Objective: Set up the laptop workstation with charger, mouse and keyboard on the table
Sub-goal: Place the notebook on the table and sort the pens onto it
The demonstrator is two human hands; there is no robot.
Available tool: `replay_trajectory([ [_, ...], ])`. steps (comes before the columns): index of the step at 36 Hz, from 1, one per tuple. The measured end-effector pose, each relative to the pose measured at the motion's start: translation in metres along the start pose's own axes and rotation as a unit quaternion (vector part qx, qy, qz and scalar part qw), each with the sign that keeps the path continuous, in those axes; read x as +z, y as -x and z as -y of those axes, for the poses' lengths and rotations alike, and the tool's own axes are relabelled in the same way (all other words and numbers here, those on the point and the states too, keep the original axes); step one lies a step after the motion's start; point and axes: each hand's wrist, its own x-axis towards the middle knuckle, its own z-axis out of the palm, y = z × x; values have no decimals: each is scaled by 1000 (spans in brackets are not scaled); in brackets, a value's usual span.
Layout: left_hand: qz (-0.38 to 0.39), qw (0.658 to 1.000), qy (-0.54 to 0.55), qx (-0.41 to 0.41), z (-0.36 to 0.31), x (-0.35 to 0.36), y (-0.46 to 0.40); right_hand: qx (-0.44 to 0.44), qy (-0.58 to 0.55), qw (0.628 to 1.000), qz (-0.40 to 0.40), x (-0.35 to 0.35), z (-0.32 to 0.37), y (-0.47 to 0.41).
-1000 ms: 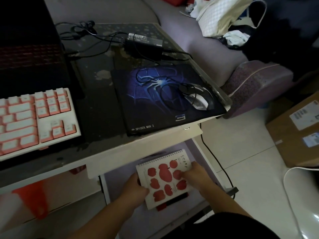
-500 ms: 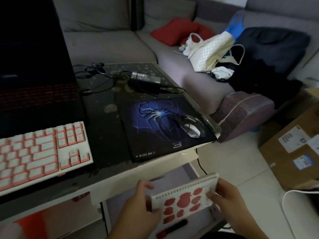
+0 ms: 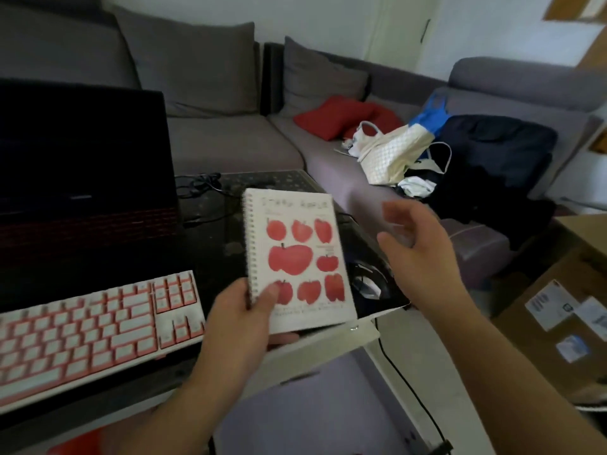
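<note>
- The left hand [image 3: 241, 318] is clamped on the near-left corner of a spiral notebook [image 3: 297, 257], thumb on the apple-printed cover and fingers underneath, holding it upright above the bench [image 3: 210, 244], clear of its surface.
- The right hand [image 3: 415, 249] hangs just right of the notebook with fingers spread apart and nothing in it; it is blurred, and a narrow gap shows between it and the notebook's right edge.
- The laptop [image 3: 83, 178] stands open at the far left of the bench, its screen dark, its right edge near the notebook's spiral binding as seen from here.
- The pink-and-white keyboard [image 3: 95, 326] lies in front of the laptop at the near left, close to the bench's near edge; its right end sits just beside the left wrist.
- The mouse [image 3: 368, 284] rests on the dark mouse pad [image 3: 371, 257] at the right side of the bench, near the right-hand edge, partly hidden behind the notebook.
- Black cables [image 3: 200, 187] lie coiled on the bench's far part, right of the laptop; the charger itself is hidden behind the notebook.
- A black cord [image 3: 407, 385] drops from the bench's near-right corner down over the floor.
- Between laptop and mouse pad, a strip of bare dark bench top shows.
- Right of the bench the pale floor [image 3: 443, 356] is open up to cardboard boxes [image 3: 555, 320]; a grey sofa [image 3: 230, 139] runs along the far side.
</note>
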Motion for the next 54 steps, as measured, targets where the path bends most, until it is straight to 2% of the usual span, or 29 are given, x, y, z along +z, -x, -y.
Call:
replay_trajectory([
  [2, 0, 999, 23, -39, -3, -6, -15, 37, 4, 999, -11, 10, -12, 1],
  [4, 10, 995, 38, -87, 1, -9, -30, 60, 1, 998, 12, 18, -30, 10],
  [6, 11, 994, -25, -108, 11, -10, -42, 82, -8, 996, 45, 23, -48, 21],
  [7, 4, 988, -126, -89, 18, -11, -46, 95, -12, 993, 63, 23, -56, 27],
  [9, -40, 939, -341, -18, 29, -15, -46, 125, -24, 987, 96, 21, -68, 38],
  [10, -71, 913, -400, 29, 33, -17, -43, 139, -30, 984, 110, 19, -74, 44],
  [12, -101, 892, -425, 113, 36, -19, -36, 160, -35, 977, 136, 15, -84, 55],
  [14, -83, 897, -397, 173, 37, -18, -30, 176, -32, 971, 160, 13, -95, 66],
  [18, 55, 921, -333, 193, 45, -7, -14, 226, 27, 948, 221, 22, -135, 92],
  [21, 177, 900, -354, 185, 67, 4, -6, 269, 125, 895, 333, 38, -182, 120],
  [23, 224, 883, -380, 160, 89, 8, -8, 270, 156, 859, 406, 50, -209, 140],
  [26, 251, 876, -403, 87, 130, 8, -18, 245, 238, 781, 523, 73, -225, 166],
  [29, 244, 878, -411, 15, 166, 2, -26, 212, 325, 715, 581, 98, -237, 189],
  [33, 247, 860, -443, -49, 201, -3, -31, 106, 411, 685, 591, 118, -245, 202],
  [36, 252, 842, -472, -74, 217, -5, -34, 51, 408, 698, 586, 125, -244, 196],
  [41, 339, 763, -537, -121, 235, 5, -37, 7, 238, 830, 505, 135, -237, 183],
  [43, 356, 745, -547, -142, 240, 8, -36, 14, 160, 861, 482, 137, -232, 180],
  [46, 339, 736, -569, -143, 248, 4, -38, 48, 112, 892, 435, 135, -228, 173],
  [49, 322, 732, -586, -131, 247, -1, -38, 127, 142, 875, 445, 133, -235, 162],
  [54, 299, 748, -567, -173, 253, -11, -39, 41, 300, 836, 457, 159, -263, 148],
])
